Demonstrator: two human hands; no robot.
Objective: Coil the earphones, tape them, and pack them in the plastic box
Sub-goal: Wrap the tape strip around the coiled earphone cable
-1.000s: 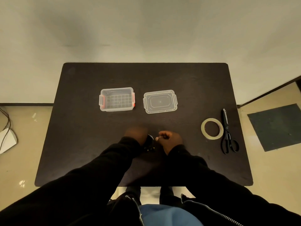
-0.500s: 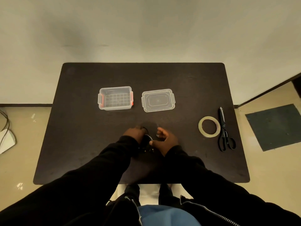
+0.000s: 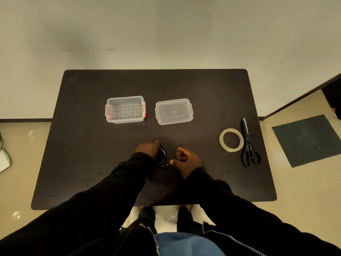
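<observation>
Black earphones point(image 3: 162, 158) are bunched in a small coil at the middle of the dark table, mostly hidden under my left hand point(image 3: 147, 149), which grips them. My right hand point(image 3: 186, 158) is just to the right, fingers curled around a thin strand of the cable that runs up from it. The clear plastic box point(image 3: 125, 109) with red latches stands open and empty behind my left hand. Its clear lid point(image 3: 174, 111) lies flat beside it on the right. A roll of clear tape point(image 3: 231, 139) lies at the right side of the table.
Black scissors point(image 3: 248, 145) lie right of the tape roll, near the edge of the dark table point(image 3: 83, 145). A wall runs behind the table. A dark floor mat point(image 3: 308, 139) lies off to the right, and a white object point(image 3: 3, 159) at the far left.
My hands have drawn slightly apart and my right hand has opened from a tight pinch into a looser curl. My left hand has shifted a little forward over the coil.
</observation>
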